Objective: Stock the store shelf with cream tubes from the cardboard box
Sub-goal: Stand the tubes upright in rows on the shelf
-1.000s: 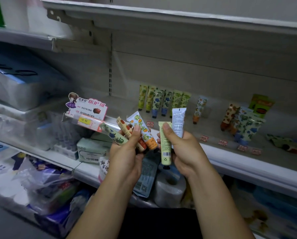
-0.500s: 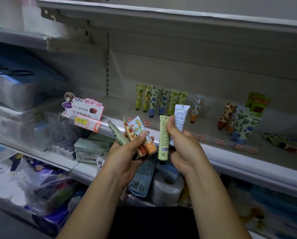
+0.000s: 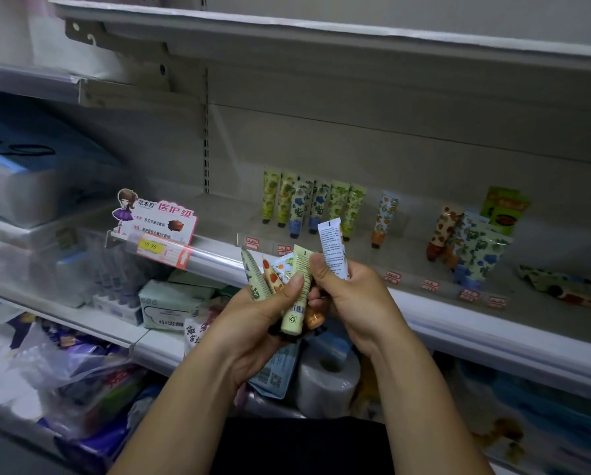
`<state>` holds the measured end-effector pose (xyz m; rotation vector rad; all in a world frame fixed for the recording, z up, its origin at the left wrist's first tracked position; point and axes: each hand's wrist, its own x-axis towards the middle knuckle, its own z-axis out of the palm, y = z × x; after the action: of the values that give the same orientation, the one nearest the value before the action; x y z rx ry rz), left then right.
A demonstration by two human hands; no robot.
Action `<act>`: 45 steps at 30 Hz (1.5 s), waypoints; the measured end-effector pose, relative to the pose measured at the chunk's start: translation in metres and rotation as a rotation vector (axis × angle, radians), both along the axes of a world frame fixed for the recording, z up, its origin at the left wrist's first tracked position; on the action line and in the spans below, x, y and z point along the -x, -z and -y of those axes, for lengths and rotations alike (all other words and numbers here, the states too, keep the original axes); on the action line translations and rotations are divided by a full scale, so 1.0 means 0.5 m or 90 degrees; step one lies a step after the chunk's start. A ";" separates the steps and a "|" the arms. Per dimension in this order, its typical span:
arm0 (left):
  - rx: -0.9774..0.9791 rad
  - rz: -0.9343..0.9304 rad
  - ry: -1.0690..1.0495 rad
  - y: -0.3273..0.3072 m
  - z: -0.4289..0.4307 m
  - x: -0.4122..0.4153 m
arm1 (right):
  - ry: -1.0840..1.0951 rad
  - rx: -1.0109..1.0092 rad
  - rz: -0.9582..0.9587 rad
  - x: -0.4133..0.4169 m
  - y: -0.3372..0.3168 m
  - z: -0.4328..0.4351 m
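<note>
**Backdrop: grey metal retail shelving, dim light**

Beige-grey back panel (image 3: 390,114) with horizontal seams; one slotted upright (image 3: 205,132) runs down at the bay joint. Upper shelf (image 3: 321,32) overhangs on a hooked bracket (image 3: 92,36) and shades the store shelf (image 3: 225,214) below. Clear price rail (image 3: 212,260) runs along that shelf's front edge, with small red tags (image 3: 393,276) on it and a pink promo card (image 3: 160,217) standing at the left end. In the left bay, a side shelf (image 3: 23,80) has plastic-wrapped bulk packs (image 3: 30,186) under it. Lower shelf (image 3: 109,323) carries a pale green tissue pack (image 3: 170,303); a toilet roll (image 3: 326,375) sits further right. Lighting is flat and low, with the deepest shadow at the back under the overhang.
</note>
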<state>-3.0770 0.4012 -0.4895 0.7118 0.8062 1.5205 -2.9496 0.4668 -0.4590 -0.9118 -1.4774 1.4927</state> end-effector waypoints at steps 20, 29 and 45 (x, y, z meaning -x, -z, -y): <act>0.006 0.224 -0.090 -0.058 -0.054 0.006 | -0.007 0.150 -0.372 -0.008 -0.029 -0.020; 0.032 0.253 -0.057 -0.069 -0.070 -0.012 | 0.033 0.145 -0.323 -0.010 -0.022 -0.034; 0.002 0.000 -0.048 -0.064 -0.069 -0.001 | 0.033 -0.026 -0.124 -0.017 -0.010 -0.028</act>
<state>-3.0763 0.4357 -0.4576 0.6852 0.8437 1.5863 -2.9411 0.4805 -0.4539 -0.7525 -1.3272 1.4646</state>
